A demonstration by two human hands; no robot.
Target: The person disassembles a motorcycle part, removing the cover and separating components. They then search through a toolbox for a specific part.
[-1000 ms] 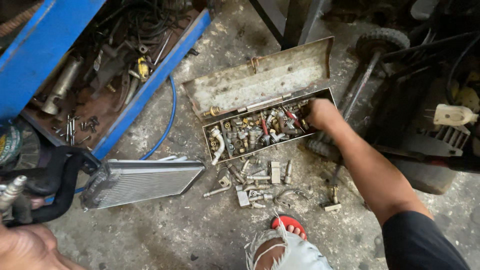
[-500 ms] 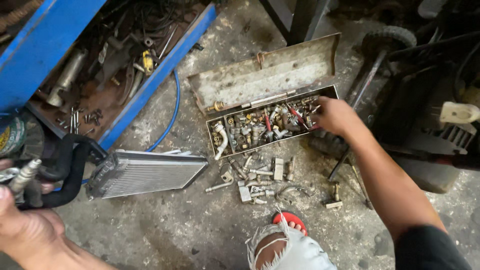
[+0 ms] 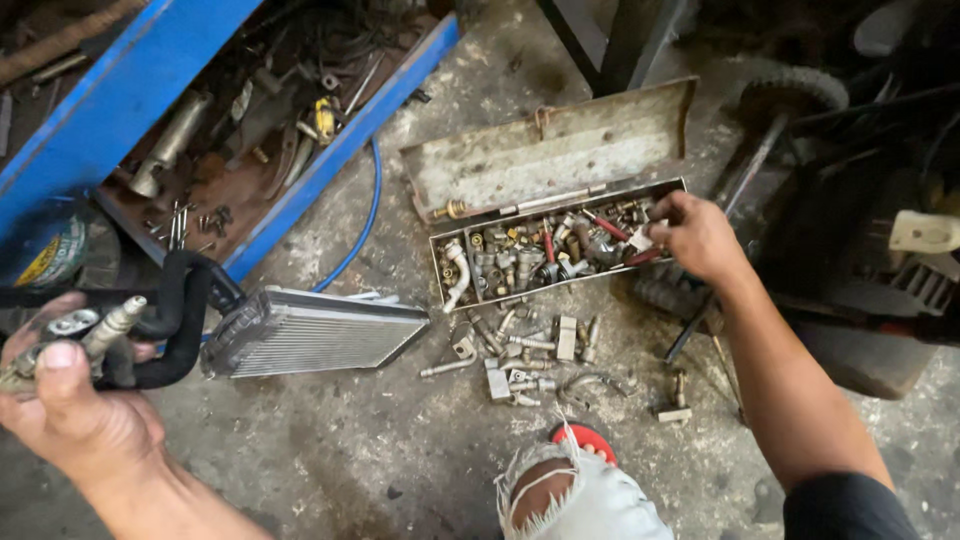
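Concrete floor [image 3: 300,440] lies under everything, grey and stained, and I am looking straight down at it. My right hand [image 3: 695,235] reaches out to the far end of the metal box [image 3: 560,250], its fingers curled down among the small brass and steel fittings [image 3: 530,250] that fill the tray; whether they have closed on any one piece I cannot tell. The box stands open, its dented lid [image 3: 550,150] tipped back away from me. My left hand [image 3: 70,400] is clenched around the metal ends of the black hoses [image 3: 185,320], thumb pressed over one of the pipe tips [image 3: 110,325], near the lower left edge of the view. These hoses curve across to the finned radiator [image 3: 310,335], which lies flat on the floor between my left hand and the box. Just in front of the box more loose fittings [image 3: 530,355] are scattered on the concrete, well clear of either hand. A blue metal tray [image 3: 340,150] full of rusty tools sits at the upper left, with a thin blue hose [image 3: 365,220] running out from under its edge. My knee in torn pale jeans [image 3: 580,500] shows at the bottom, with a bit of red sandal [image 3: 590,438] just beyond it. Dark machinery and a small wheel [image 3: 790,95] stand to the right of the box
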